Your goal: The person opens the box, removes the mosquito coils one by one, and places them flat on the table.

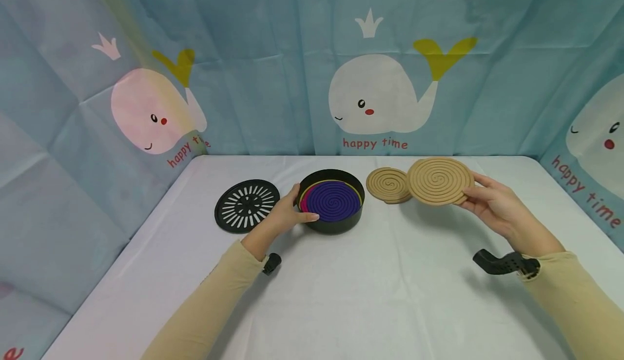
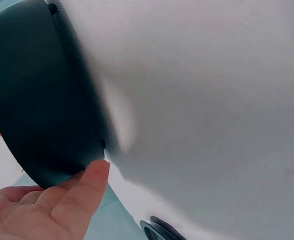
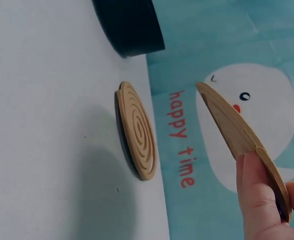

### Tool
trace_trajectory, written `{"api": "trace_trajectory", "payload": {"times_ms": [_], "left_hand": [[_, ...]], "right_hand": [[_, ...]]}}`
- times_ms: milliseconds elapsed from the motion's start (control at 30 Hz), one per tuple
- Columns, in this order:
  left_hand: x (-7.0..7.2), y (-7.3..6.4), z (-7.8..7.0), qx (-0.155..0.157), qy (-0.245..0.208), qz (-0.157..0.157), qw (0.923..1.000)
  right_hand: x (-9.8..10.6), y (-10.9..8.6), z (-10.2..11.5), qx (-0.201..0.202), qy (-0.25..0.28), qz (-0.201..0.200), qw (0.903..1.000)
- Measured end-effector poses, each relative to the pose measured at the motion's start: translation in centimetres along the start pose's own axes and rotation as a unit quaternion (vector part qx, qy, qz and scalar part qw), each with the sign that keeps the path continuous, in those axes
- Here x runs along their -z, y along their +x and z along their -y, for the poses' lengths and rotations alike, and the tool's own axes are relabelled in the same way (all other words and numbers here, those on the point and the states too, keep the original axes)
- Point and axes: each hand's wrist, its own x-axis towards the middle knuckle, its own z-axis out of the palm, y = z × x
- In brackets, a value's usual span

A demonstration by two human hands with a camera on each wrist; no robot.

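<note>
Raised above the table at the right, a tan mosquito coil [image 1: 437,181] is pinched at its right edge by my right hand [image 1: 498,205]. The right wrist view shows this coil [image 3: 229,122] nearly edge-on, with fingers on one face and the thumb opposite. My left hand [image 1: 284,213] grips the left side of a round black tin [image 1: 336,227], thumb toward the front. A purple mosquito coil [image 1: 333,201] lies inside, with pink and yellow edges showing from beneath it. The left wrist view has the tin's dark side wall [image 2: 42,95] between thumb and fingers.
More tan coils [image 1: 388,183] lie stacked on the table right of the tin, partly covered by the held one. A slotted black lid [image 1: 232,208] is at the left, behind my left wrist. Whale-printed blue cloth [image 1: 273,89] hangs behind the white table [image 1: 370,295].
</note>
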Motion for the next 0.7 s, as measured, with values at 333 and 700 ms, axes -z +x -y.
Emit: {"api": "trace_trajectory", "payload": {"times_ms": [333,700], "left_hand": [[0.0,0.3,0.2,0.005,0.007,-0.006,0.9999],[0.0,0.2,0.0,0.006,0.013,-0.006,0.9999]], "right_hand": [[1.3,0.3,-0.1,0.005,0.008,-0.02,0.9998],[2.3,0.7,-0.3,-0.006,0.03,-0.062,0.9976]]}}
